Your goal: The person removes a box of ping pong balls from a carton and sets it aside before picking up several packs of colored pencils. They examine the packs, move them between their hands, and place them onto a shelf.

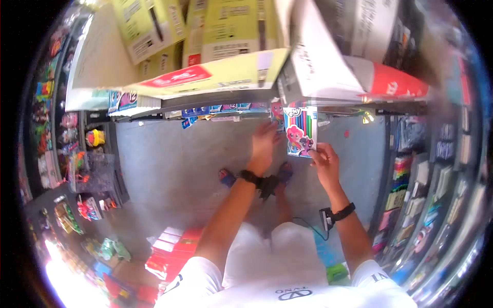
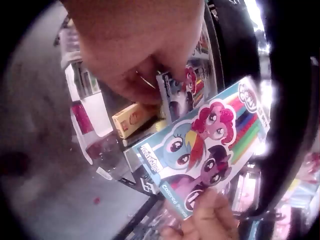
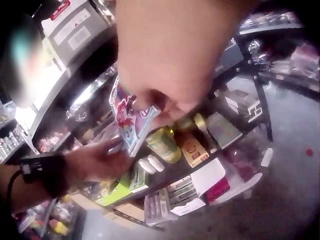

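Note:
A flat pack of colored pencils with cartoon ponies [image 1: 302,131] is pinched at its lower corner by my right hand [image 1: 326,163]. In the left wrist view the same pack [image 2: 212,135] shows its front, with the fingers of the right hand [image 2: 212,215] at its bottom edge. My left hand [image 1: 263,146] is just left of it, its fingers at a second, similar pack [image 1: 277,114] by the shelf edge. The left wrist view shows that second pack [image 2: 175,95] held beneath the left hand [image 2: 145,55], its fingertips partly hidden.
Yellow-green boxes [image 1: 231,31] fill the shelf above, and more blue packs [image 1: 224,108] lie along the level below. Shelves of goods line both sides. A red box [image 1: 174,256] is at the lower left. In the right wrist view, a yellow container [image 3: 164,145] stands on a shelf.

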{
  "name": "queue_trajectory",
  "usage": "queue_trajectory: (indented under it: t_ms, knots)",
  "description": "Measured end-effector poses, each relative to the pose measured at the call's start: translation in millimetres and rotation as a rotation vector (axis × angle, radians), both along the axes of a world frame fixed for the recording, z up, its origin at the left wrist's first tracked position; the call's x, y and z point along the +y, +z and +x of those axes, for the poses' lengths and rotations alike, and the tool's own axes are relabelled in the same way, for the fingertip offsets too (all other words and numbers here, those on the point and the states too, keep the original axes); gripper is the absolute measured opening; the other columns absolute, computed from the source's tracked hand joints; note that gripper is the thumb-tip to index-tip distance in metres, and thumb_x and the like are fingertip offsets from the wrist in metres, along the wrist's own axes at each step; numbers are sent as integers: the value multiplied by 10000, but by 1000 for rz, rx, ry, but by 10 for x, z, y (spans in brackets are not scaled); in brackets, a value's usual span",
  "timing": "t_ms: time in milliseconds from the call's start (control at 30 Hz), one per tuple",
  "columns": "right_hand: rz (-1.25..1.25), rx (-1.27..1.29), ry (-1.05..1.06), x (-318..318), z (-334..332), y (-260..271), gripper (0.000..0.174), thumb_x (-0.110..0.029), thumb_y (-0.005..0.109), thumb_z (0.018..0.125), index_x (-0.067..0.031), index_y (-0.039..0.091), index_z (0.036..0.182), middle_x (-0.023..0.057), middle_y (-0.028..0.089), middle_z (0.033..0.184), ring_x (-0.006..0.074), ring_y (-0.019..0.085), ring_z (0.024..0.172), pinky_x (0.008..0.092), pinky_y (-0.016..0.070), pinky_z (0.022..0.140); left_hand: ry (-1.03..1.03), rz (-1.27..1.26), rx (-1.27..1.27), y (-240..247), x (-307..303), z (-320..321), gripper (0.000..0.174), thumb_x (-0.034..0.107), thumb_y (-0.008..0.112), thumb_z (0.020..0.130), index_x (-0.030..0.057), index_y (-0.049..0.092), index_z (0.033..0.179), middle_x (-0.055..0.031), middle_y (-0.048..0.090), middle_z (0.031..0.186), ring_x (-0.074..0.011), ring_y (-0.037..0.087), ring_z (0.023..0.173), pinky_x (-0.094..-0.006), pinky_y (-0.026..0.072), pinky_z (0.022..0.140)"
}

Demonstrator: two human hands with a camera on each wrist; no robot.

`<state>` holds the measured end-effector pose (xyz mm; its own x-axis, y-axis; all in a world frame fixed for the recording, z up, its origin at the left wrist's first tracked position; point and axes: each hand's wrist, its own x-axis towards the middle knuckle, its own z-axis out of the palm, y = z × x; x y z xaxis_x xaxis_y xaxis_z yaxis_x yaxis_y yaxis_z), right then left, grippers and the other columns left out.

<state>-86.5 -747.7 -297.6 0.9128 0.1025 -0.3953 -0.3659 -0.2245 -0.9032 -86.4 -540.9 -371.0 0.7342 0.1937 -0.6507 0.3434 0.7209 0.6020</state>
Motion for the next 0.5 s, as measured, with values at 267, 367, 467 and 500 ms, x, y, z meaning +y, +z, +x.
queue_trajectory:
  t_ms: [267,367,467,500]
  knots:
    - [-15,44,-37,332,295,-43,311,-202,719,940,-9,616,1161,54,694,1021,105,655,856,247,541,606,90,-129,37,-28,-87,-89,363,249,696,982,33,585,1253,-35,685,1067,-145,661,957,-317,547,819]
    - [-16,17,-27,526,404,70,350,-224,708,947,-7,606,1202,58,694,1026,111,657,867,250,547,624,174,-136,54,18,-75,-41,361,251,713,974,38,582,1234,-28,684,1072,-139,658,952,-316,536,790]
    - [9,19,-7,601,465,32,378,-240,708,947,-16,602,1232,61,693,1059,120,660,913,264,559,648,211,-192,24,-30,-28,-1,414,262,732,960,78,551,1284,-17,684,1079,-139,659,952,-315,536,783]
    - [21,26,6,617,501,-10,386,-246,710,945,-20,602,1240,62,693,1075,122,661,933,270,564,657,213,-215,1,-65,8,26,443,266,738,955,97,536,1311,-13,685,1082,-140,659,952,-315,539,785]
